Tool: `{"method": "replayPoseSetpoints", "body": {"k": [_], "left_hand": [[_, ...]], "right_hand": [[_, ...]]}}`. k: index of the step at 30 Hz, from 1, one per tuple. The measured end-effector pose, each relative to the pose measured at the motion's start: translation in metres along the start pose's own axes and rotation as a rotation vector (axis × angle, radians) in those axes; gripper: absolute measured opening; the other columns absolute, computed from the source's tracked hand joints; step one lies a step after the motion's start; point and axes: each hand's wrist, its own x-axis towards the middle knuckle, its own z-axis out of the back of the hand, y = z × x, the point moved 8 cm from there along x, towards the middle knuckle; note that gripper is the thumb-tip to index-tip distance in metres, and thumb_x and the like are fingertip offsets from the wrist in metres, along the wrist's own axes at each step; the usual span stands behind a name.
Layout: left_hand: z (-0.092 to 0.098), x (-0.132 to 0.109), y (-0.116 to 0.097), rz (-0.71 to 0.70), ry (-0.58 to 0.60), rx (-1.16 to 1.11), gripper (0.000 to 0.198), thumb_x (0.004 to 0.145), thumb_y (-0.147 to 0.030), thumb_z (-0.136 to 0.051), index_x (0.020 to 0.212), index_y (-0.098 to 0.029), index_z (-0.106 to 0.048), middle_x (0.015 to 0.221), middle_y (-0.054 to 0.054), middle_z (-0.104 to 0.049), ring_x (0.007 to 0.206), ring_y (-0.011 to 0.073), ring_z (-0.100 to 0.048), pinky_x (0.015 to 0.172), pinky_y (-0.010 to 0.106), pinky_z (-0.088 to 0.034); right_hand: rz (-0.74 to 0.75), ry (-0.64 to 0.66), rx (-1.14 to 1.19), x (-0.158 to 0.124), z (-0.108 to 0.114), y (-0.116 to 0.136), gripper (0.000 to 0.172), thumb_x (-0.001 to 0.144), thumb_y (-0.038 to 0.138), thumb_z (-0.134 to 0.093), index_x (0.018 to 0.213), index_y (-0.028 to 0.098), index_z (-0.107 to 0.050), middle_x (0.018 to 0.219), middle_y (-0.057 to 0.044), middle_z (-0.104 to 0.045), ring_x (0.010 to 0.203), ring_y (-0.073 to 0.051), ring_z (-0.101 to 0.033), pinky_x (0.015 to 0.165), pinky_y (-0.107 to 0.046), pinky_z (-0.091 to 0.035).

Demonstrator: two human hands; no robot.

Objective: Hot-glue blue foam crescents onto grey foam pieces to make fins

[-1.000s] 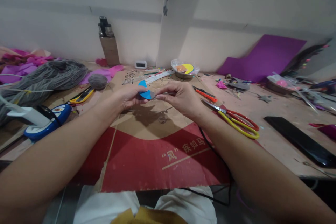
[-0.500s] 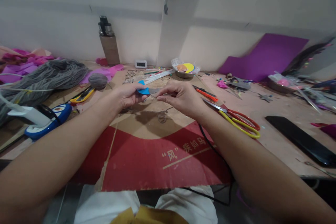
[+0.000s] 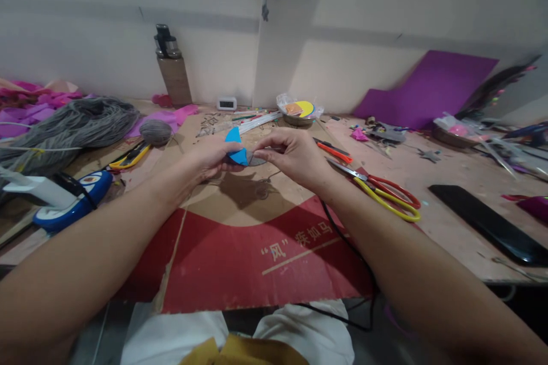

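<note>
My left hand (image 3: 208, 158) is closed on a small blue disc (image 3: 238, 155), thumb on top, above the cardboard. A grey section (image 3: 256, 159), seemingly yarn, covers the disc's right part. Fingers of my right hand (image 3: 295, 154) are pinched together at that grey section on a thin strand of grey yarn. Loose coils of the grey yarn (image 3: 262, 189) lie on the cardboard below. The fingertips partly hide where the strand meets the disc.
Red-printed cardboard (image 3: 222, 262) lies under my hands. To the right are scissors (image 3: 387, 197), an orange cutter (image 3: 336, 152) and a black phone (image 3: 488, 222). Leftward sit a yarn ball (image 3: 154, 132), a yellow cutter (image 3: 131, 157) and a blue-and-white object (image 3: 96, 185).
My left hand has tilted the disc, so more of its blue face and the grey section show. My right hand has stayed pinched beside it. The view has shifted slightly.
</note>
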Motion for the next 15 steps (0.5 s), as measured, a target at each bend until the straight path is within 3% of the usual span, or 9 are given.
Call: {"method": "replayPoseSetpoints", "body": {"k": [7, 15], "left_hand": [[-0.019, -0.006, -0.004, -0.073, 0.173, 0.111, 0.009, 0.075, -0.019, -0.068, 0.069, -0.012, -0.067, 0.069, 0.008, -0.068, 0.052, 0.0145, -0.062, 0.047, 0.025, -0.054], [-0.024, -0.012, -0.013, -0.146, 0.215, 0.158, 0.014, 0.074, -0.026, -0.069, 0.069, -0.013, -0.069, 0.066, 0.006, -0.066, 0.05, 0.013, -0.059, 0.047, 0.024, -0.053]], "right_hand": [[-0.073, -0.016, -0.006, -0.001, -0.002, -0.015, 0.01, 0.081, 0.028, -0.07, 0.084, 0.022, -0.076, 0.08, -0.003, -0.07, 0.074, -0.015, -0.061, 0.07, -0.029, -0.045], [-0.133, -0.02, 0.047, -0.001, -0.004, -0.019, 0.006, 0.078, 0.024, -0.07, 0.08, 0.019, -0.073, 0.079, -0.002, -0.07, 0.073, -0.014, -0.06, 0.07, -0.028, -0.045]]}}
